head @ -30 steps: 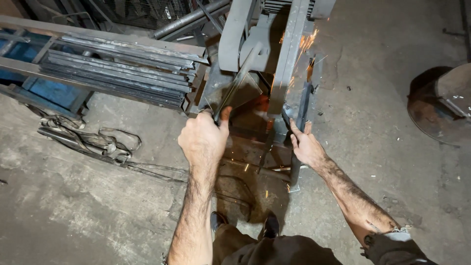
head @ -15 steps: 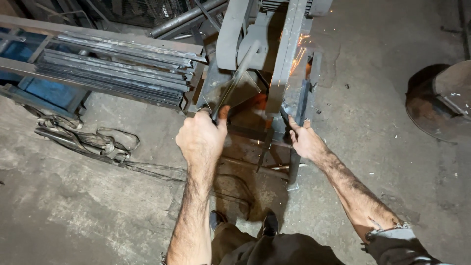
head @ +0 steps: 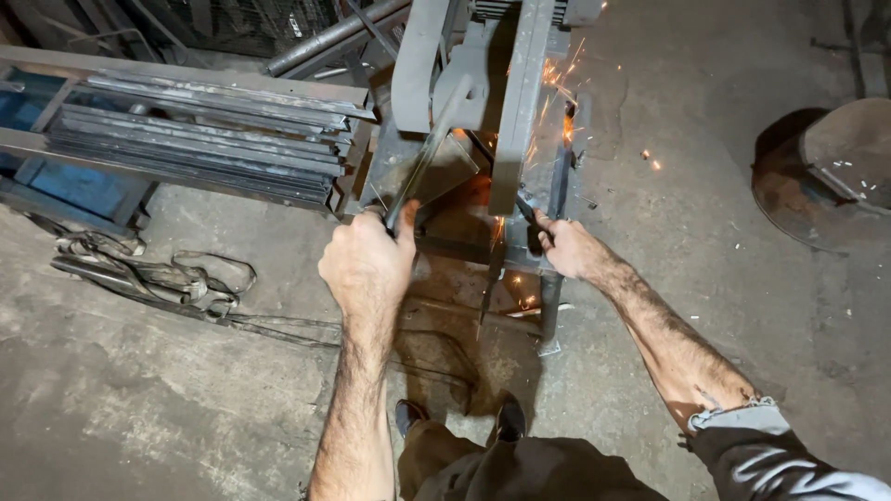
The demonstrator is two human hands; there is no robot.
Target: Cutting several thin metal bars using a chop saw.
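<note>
My left hand point(head: 367, 264) is closed around the long metal lever handle point(head: 422, 176) of a grey cutting machine point(head: 464, 83) that stands in front of me. A narrow steel bar point(head: 559, 176) runs away from me along the machine's right side, and my right hand point(head: 568, 246) grips its near end. Orange sparks point(head: 557, 102) fly from the spot where the bar meets the blade, and a few glow on the floor to the right. The blade itself is hidden behind the machine's body.
A stack of long flat steel strips point(head: 204, 139) lies on a rack at the left. Tangled wire and scrap point(head: 153, 274) sit on the concrete floor by it. A rusty round drum point(head: 826, 172) stands at the right. My shoes point(head: 459, 417) show below.
The sparks have spread wider and brighter around the bar. Both hands keep their grip and have barely shifted.
</note>
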